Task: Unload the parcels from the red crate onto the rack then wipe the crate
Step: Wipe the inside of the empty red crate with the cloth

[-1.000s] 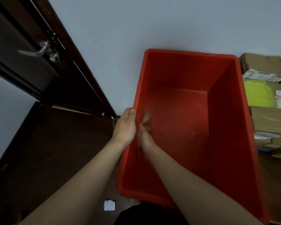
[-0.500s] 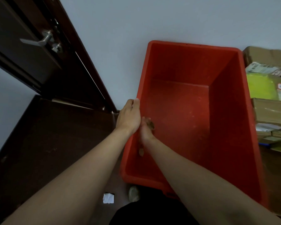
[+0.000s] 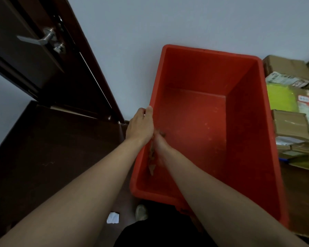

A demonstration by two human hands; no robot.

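The red crate stands against the wall with nothing inside it but some pale specks on its bottom. My left hand grips the crate's left rim, thumb on the inner side. Just beside it, my right hand is inside the crate against the left inner wall, partly hidden behind my left hand. It holds a brownish cloth that trails down the wall below the hand. Several parcels, brown cardboard boxes and a yellow-green bag, are stacked to the right of the crate.
A dark wooden door with a metal lever handle stands open at the left. The floor is dark brown; a white scrap of paper and a shoe lie near the crate's front edge.
My right hand has moved closer to the crate's left wall, and the cloth now trails below the hand instead of above it. My left hand keeps its hold on the rim.
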